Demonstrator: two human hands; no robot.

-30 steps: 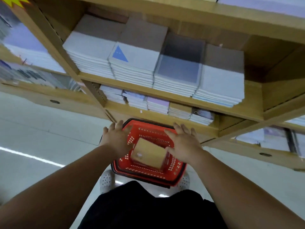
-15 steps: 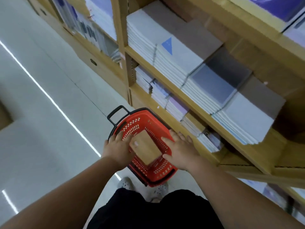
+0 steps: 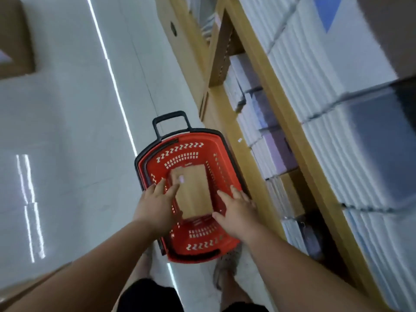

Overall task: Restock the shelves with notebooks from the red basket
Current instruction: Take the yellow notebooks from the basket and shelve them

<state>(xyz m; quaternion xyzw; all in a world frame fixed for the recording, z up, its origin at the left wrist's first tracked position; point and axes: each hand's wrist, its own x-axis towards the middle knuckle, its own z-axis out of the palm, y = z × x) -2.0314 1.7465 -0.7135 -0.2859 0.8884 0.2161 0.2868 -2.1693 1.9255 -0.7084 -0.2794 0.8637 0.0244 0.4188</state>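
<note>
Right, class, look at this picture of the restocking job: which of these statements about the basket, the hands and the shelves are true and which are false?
1. The red basket stands on the floor beside the shelves. True.
2. Brown notebooks lie inside the basket. True.
3. The left hand grips the basket's black handle. False: it touches the left edge of the brown notebooks, and the handle sticks out at the far end, untouched.
4. The shelves hold no stock. False: stacks of notebooks sit on them.
5. The right hand is at the right side of the brown notebooks. True.
</note>
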